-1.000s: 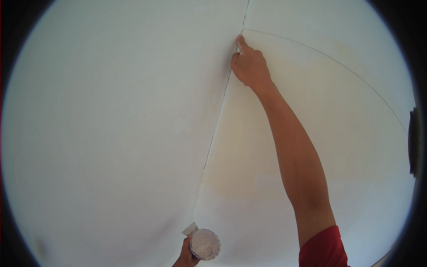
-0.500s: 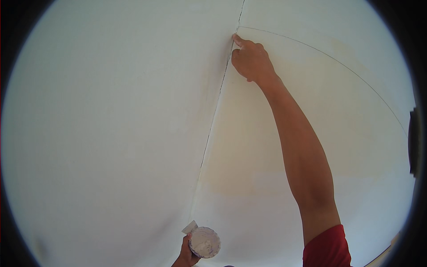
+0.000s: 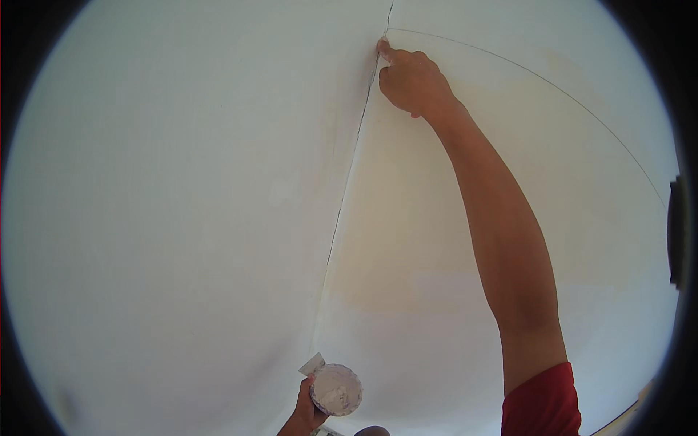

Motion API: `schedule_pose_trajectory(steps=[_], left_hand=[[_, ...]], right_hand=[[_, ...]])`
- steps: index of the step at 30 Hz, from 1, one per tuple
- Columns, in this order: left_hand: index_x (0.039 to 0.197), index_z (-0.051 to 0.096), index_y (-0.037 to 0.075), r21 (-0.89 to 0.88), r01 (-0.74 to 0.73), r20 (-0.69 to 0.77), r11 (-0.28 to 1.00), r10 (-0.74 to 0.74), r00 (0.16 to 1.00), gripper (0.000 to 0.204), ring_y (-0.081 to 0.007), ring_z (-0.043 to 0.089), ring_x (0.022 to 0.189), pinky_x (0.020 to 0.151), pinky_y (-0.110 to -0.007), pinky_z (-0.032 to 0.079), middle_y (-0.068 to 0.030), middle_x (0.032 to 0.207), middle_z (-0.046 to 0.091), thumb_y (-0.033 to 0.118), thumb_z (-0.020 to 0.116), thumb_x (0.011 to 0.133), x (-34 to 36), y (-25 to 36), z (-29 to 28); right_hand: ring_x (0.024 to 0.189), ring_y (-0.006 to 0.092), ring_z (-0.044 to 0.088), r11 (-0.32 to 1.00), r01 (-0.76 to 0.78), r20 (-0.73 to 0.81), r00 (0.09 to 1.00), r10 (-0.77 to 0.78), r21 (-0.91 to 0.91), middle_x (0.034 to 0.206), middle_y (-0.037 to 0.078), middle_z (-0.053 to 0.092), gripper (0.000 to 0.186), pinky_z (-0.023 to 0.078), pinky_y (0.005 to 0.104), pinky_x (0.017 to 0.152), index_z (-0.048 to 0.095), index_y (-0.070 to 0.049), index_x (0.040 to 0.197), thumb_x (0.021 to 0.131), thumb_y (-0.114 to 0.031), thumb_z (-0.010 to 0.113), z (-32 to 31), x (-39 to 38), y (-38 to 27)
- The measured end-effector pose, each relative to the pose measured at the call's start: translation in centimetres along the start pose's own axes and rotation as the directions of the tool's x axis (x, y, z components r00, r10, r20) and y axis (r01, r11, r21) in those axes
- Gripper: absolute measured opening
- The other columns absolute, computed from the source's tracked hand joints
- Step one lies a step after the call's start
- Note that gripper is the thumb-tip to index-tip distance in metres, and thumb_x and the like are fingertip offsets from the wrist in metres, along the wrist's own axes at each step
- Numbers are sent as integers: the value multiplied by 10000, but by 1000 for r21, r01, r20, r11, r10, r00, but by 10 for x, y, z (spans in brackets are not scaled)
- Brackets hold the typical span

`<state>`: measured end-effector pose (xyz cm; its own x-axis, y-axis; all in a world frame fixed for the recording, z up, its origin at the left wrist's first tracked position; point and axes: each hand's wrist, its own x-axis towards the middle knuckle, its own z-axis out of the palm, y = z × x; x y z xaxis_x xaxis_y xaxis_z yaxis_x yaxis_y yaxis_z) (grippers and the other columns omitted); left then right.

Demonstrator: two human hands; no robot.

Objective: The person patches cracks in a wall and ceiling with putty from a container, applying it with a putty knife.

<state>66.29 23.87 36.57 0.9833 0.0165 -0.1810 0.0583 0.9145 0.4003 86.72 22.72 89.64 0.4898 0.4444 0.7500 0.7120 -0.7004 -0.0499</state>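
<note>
My right hand [image 3: 416, 81] reaches up to a thin dark crack [image 3: 360, 129] in the corner joint between two pale wall surfaces. Its index finger is stretched out, the tip touching the joint with whitish paste on it; the other fingers curl in and hold nothing that shows. Low down, my left hand [image 3: 307, 407] is closed around a round tub [image 3: 337, 414]. White paste [image 3: 334, 389] fills much of the tub. Beside the rim a flat scraper blade [image 3: 312, 363] sticks up from the same hand, its handle hidden.
A fine curved line [image 3: 542, 92] runs from the joint across the right surface [image 3: 451, 218], which has yellowish patches. The left surface [image 3: 182, 203] is plain white. A dark object [image 3: 676, 232] stands at the far right edge.
My right hand appears slightly higher in the view, with its fingertip still on the joint. The crack and its side line have shifted up too. The left hand holds the tub nearly as before.
</note>
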Motion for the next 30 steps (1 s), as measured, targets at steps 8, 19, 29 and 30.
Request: schedule_pose_trajectory(steps=[8,19,29,30], left_hand=[[1436,407,73,22,-1,-35,1000,2,999,765,-340,493,1305,1088,-539,393,-161,1402,513,626,456,910,-3,4,5],[1431,437,100,64,3,-50,998,0,999,787,-356,503,1295,1094,-542,391,-150,1408,518,662,437,880,-1,-2,4],[1433,436,107,61,34,-50,998,-31,998,803,-351,499,1300,1092,-547,390,-150,1413,512,682,456,873,11,0,-8],[1434,434,106,58,25,-38,998,-23,999,809,-355,497,1300,1091,-554,388,-154,1417,507,685,461,871,16,2,-4]], right_hand=[[899,374,665,963,215,52,976,-209,-165,959,210,684,496,542,469,799,540,-97,1382,889,-96,483,41,-44,17],[838,357,664,960,134,-50,987,-151,-247,959,196,677,535,545,466,770,453,-118,1457,922,-139,455,82,-45,17],[898,387,657,998,59,71,996,-58,-10,884,212,683,523,544,460,787,491,-109,1426,905,-139,469,92,-45,20],[917,391,654,999,-21,122,992,16,43,904,220,686,515,541,468,807,502,-102,1417,905,-149,473,95,-42,22]])
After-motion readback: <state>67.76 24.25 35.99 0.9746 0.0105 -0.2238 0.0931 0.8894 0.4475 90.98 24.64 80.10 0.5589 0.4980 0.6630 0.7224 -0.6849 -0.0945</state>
